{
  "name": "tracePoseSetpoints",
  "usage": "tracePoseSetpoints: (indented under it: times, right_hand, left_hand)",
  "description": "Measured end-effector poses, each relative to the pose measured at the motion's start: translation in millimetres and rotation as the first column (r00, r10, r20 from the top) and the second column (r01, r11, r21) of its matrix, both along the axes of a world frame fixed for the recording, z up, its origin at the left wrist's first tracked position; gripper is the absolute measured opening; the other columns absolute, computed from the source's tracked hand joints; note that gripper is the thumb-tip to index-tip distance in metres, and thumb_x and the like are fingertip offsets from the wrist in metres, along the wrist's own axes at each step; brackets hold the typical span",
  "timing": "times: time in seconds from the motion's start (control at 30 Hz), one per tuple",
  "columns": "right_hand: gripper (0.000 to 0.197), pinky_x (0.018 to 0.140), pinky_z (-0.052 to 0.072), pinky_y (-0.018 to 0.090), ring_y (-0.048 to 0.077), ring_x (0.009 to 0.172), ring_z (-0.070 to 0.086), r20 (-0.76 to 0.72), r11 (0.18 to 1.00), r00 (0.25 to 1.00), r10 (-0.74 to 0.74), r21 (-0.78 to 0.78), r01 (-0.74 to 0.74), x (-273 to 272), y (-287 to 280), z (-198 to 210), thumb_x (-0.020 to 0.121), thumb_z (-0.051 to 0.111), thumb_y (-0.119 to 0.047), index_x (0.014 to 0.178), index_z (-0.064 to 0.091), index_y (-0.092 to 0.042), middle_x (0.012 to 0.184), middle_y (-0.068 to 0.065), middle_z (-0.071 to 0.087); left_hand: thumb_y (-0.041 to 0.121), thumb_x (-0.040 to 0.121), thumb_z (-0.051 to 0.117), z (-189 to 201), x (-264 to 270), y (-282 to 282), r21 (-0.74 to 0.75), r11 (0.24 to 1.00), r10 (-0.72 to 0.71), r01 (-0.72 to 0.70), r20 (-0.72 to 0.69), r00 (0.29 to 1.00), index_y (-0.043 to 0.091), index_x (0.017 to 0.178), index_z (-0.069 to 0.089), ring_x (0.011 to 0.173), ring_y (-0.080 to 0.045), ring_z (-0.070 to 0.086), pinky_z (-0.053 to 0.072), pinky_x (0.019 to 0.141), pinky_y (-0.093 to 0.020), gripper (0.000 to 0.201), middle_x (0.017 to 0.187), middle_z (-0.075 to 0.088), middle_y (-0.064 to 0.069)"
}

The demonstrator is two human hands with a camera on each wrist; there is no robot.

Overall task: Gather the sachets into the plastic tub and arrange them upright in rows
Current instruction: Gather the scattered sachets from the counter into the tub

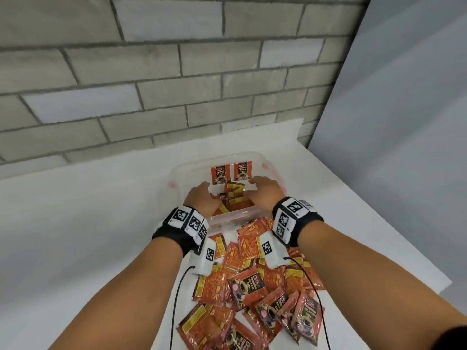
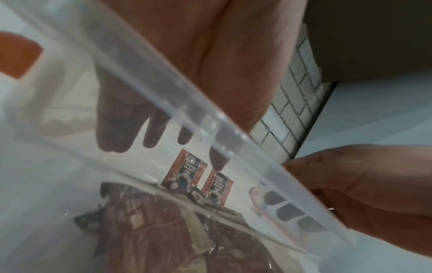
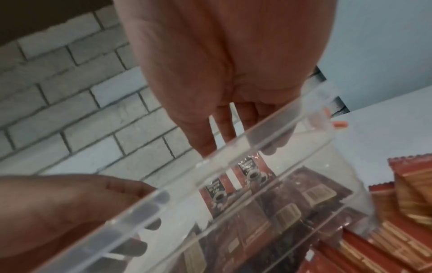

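Your head view is evenly and softly lit, with faint shadows on the white tabletop (image 1: 101, 223) and straight brick lines bowing toward the edges. Both wrist views are dimmer and smeared with blur; you look through the hazy plastic tub (image 2: 210, 118), whose rim catches pale glare, and the fingers (image 2: 112, 133) behind it read dark.

Clear, colourless plastic tub (image 1: 177, 173) with faint red marks at its side rims. Orange-red sachets (image 1: 252, 281), some showing black panels with pale lettering and a coffee-cup picture, others showing yellow text blocks on orange, heaped toward the near edge of the white table (image 1: 75, 210). Two upright sachets (image 1: 232, 171) black and orange-red. Black wristbands (image 1: 297, 218) carrying white blocks printed with black square codes. Grey brick-pattern wall (image 1: 151, 72) with darker joints; plain pale grey panel (image 1: 404, 122).
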State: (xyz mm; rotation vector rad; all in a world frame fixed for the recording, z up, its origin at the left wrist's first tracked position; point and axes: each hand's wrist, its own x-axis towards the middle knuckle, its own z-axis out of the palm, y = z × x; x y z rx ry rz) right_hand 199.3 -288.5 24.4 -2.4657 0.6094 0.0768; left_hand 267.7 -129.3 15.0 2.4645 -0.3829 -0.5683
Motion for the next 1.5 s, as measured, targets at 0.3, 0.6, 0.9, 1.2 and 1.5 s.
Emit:
tracePoseSetpoints:
  times: [0.3,0.6,0.9,1.2,1.5]
  right_hand:
    - [0.013,0.064,0.047,0.025,0.017,0.076,0.059,0.262,0.955,0.919,-0.294,0.123,0.27,-83,-45,0,0.088,0.063,-0.017,0.1,0.064,-0.014,0.086,0.001,0.061]
    - [0.039,0.08,0.048,0.03,0.022,0.098,0.06,-0.119,0.99,0.986,-0.118,-0.097,0.107,-122,-28,-39,0.086,0.066,-0.038,0.115,0.058,-0.013,0.11,0.007,0.063]
    - [0.049,0.065,0.046,0.019,0.014,0.081,0.06,-0.081,0.969,0.973,-0.214,0.104,0.222,-127,-20,-60,0.083,0.072,-0.024,0.126,0.049,-0.016,0.101,0.002,0.062]
    - [0.026,0.06,0.045,0.026,0.018,0.074,0.057,0.013,0.709,0.876,-0.483,0.593,0.382,-141,-47,-60,0.089,0.055,0.001,0.112,0.055,-0.011,0.096,0.006,0.061]
    - [0.015,0.066,0.042,0.029,0.02,0.082,0.056,-0.042,0.665,0.736,-0.676,0.395,0.633,-142,-84,-63,0.089,0.053,-0.014,0.103,0.057,-0.01,0.094,0.007,0.063]
  left_hand:
    - [0.022,0.093,0.056,28,-66,-18,-0.092,0.945,-0.294,0.315,0.188,0.937,0.017,0.097,0.059,0.071,-0.007,0.054,0.039,0.058,-0.022,0.007,0.081,0.055,0.009]
    - [0.003,0.088,0.059,-52,-100,-35,0.217,0.869,-0.481,0.444,0.171,0.86,0.019,0.129,0.054,0.116,-0.028,0.053,0.047,0.097,-0.039,0.044,0.133,0.049,-0.011]
    - [0.005,0.081,0.069,-61,-97,-39,0.174,0.91,-0.404,0.375,0.174,0.898,0.02,0.137,0.045,0.132,-0.028,0.039,0.042,0.105,-0.041,0.062,0.145,0.039,-0.008]
    - [0.01,0.092,0.06,-42,-96,-44,0.077,0.911,-0.41,0.404,0.077,0.909,0.016,0.113,0.051,0.11,-0.022,0.057,0.045,0.093,-0.034,0.024,0.126,0.057,-0.005]
    - [0.015,0.088,0.063,-52,-92,-46,0.142,0.943,-0.304,0.301,0.001,0.953,0.013,0.132,0.042,0.103,-0.024,0.062,0.051,0.087,-0.036,0.049,0.119,0.063,-0.007]
